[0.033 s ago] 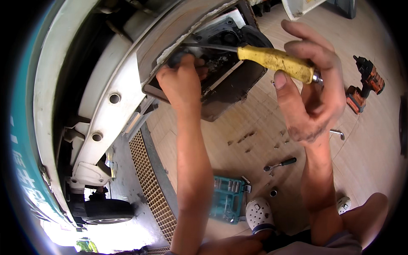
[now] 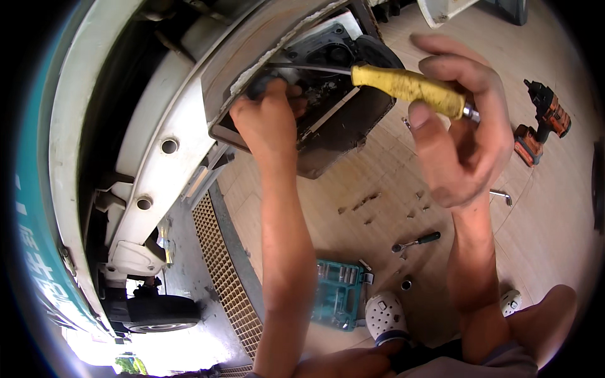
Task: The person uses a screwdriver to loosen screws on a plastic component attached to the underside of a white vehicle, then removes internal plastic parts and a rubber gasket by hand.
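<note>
A screwdriver with a grimy yellow handle (image 2: 409,88) points left, its long metal shaft reaching into a dark cavity (image 2: 337,107) in the vehicle's side. My right hand (image 2: 469,126) holds the handle's rear end, thumb below and fingers curled loosely around it. Inside the cavity's near edge is my left hand (image 2: 268,120). Its fingers are bent around a dark rounded part, partly hidden, whose kind I cannot make out. The shaft passes just above these fingers. Behind them sits a black housing (image 2: 334,50) with a round shape.
An orange-black cordless power tool (image 2: 545,120) lies on the tiled floor at right. Below are a ratchet (image 2: 416,242), a loose socket (image 2: 406,285) and a teal socket case (image 2: 340,296). A white frame rail (image 2: 154,173), a drain grate (image 2: 224,271) and a tyre (image 2: 161,312) are on the left.
The view has shifted very slightly. Both hands and the screwdriver keep nearly the same places; my right-hand fingers have moved a little.
</note>
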